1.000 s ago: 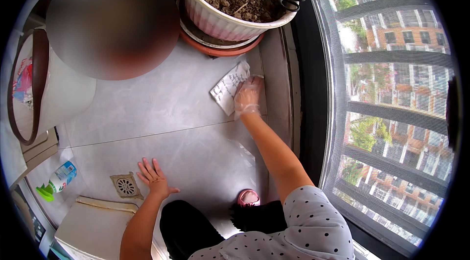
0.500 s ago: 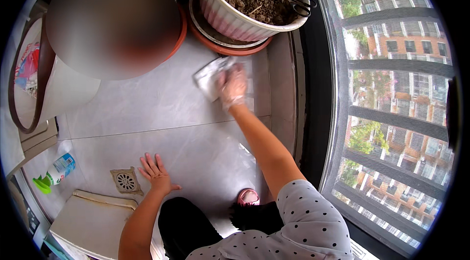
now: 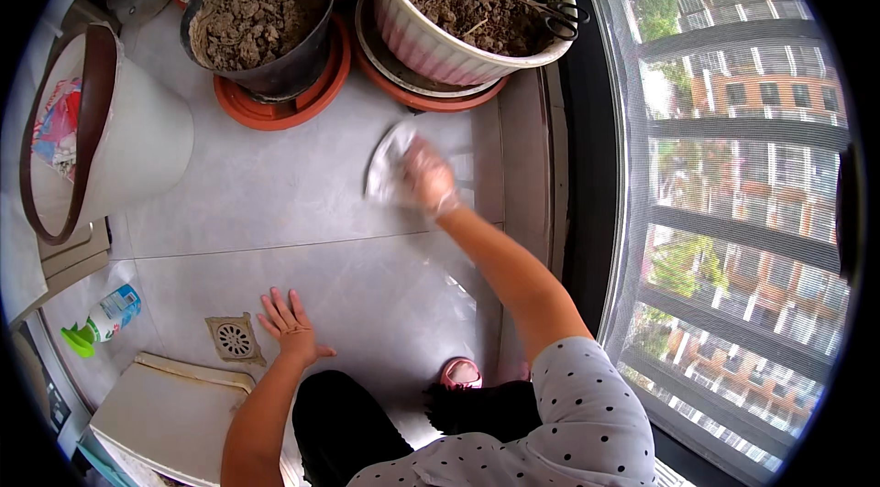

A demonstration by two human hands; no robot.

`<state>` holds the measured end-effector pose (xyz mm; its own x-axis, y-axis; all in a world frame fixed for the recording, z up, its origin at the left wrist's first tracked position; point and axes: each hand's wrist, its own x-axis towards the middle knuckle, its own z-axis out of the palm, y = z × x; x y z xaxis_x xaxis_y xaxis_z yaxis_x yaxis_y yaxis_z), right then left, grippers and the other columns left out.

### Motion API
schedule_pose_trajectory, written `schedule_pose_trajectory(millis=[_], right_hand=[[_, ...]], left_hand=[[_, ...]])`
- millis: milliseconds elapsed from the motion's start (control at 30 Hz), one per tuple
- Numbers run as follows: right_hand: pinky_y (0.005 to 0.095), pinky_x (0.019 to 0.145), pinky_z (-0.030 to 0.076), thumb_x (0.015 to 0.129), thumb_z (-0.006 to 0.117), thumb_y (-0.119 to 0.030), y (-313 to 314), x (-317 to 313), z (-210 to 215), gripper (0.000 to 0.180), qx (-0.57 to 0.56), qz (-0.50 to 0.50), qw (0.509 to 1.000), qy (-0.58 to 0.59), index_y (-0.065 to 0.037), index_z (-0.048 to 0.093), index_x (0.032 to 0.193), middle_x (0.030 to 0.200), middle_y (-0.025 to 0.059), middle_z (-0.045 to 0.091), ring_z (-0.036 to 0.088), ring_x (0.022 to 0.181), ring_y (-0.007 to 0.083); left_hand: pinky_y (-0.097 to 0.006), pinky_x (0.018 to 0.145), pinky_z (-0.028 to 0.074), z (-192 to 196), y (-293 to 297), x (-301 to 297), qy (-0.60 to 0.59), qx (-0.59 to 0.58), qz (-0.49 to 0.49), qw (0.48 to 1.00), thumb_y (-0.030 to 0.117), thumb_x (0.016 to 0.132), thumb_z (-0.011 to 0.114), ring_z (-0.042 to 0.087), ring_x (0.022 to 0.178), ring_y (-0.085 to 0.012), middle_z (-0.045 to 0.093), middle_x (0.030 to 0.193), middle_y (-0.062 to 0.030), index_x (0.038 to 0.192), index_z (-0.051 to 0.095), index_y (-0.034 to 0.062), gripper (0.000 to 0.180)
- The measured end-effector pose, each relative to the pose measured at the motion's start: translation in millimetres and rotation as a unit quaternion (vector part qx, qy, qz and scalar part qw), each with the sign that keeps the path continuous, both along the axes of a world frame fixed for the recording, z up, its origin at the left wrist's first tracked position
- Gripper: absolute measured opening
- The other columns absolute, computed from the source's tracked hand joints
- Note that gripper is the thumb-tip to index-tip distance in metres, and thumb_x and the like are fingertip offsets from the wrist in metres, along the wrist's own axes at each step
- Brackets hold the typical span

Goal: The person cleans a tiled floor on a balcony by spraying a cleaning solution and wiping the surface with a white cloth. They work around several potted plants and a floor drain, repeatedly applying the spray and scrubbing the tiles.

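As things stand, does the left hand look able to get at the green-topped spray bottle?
Probably yes: the left hand holds nothing, and only the flat floor drain and tiles show between it and the spray bottle. It may take a lean to the left.

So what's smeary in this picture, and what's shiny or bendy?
In the head view, the right hand and white cloth are blurry, but the left hand looks crisp; in the head view, glare streaks the floor; in the head view, the fisheye lens curves the window frame.
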<state>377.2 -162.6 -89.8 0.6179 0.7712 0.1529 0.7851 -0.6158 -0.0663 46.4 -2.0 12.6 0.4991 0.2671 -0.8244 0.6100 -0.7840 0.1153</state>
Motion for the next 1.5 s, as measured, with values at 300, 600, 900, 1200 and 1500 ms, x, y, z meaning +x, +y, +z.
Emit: schedule_pose_trajectory(millis=[300,600,900,1200,1500], right_hand=[[0.0387,0.095,0.037,0.078,0.049,-0.013,-40.3,-40.0,89.8,0.023,-0.137,-0.055,0.984,0.103,-0.006,0.056,0.099,0.112,0.0091,0.054,0.049,0.107,0.0252],[0.0363,0.103,0.029,0.083,0.053,-0.015,-23.5,-53.6,73.6,0.042,0.051,-0.128,0.986,0.092,0.006,0.046,0.118,0.129,0.0178,0.04,0.034,0.124,0.0327],[0.036,0.09,0.042,0.075,0.056,0.006,-12.7,-34.3,39.8,0.03,0.259,-0.07,0.961,0.072,-0.002,0.056,0.104,0.112,0.0143,0.055,0.053,0.105,0.03],[0.0414,0.09,0.042,0.069,0.062,0.005,77.8,-32.3,68.8,0.039,0.25,0.049,0.95,0.182,-0.004,0.055,0.106,0.106,0.0165,0.056,0.051,0.104,0.0332],[0.0383,0.088,0.043,0.08,0.048,-0.002,133.0,-39.5,40.0,0.023,0.194,0.065,0.979,0.004,0.0,0.059,0.101,0.109,0.0161,0.057,0.053,0.103,0.0311]], left_hand=[[-0.063,0.097,-0.009,1.9,3.4,-10.6,0.0,0.013,0.008,1.0,0.05,0.041,0.083,-0.021,0.127,-0.048,-0.022,0.137,-0.0325,0.134,-0.018,-0.0029,0.147],[-0.063,0.097,-0.008,2.1,6.0,-15.5,-0.026,-0.002,0.017,1.0,0.048,0.041,0.084,-0.02,0.127,-0.0481,-0.022,0.137,-0.0321,0.135,-0.016,-0.0023,0.146],[-0.065,0.096,-0.008,-7.1,6.1,-22.9,-0.03,0.0,0.008,1.0,0.051,0.039,0.083,-0.022,0.125,-0.0495,-0.024,0.136,-0.0332,0.134,-0.018,-0.0033,0.149],[-0.066,0.095,-0.009,-15.2,8.2,-35.1,-0.083,0.002,0.015,0.996,0.053,0.036,0.082,-0.019,0.126,-0.0503,-0.021,0.137,-0.033,0.135,-0.015,-0.0015,0.149],[-0.067,0.095,-0.007,-11.5,5.0,-33.0,-0.133,0.009,0.025,0.991,0.05,0.035,0.084,-0.015,0.128,-0.0495,-0.015,0.14,-0.0303,0.138,-0.007,0.0006,0.146]])
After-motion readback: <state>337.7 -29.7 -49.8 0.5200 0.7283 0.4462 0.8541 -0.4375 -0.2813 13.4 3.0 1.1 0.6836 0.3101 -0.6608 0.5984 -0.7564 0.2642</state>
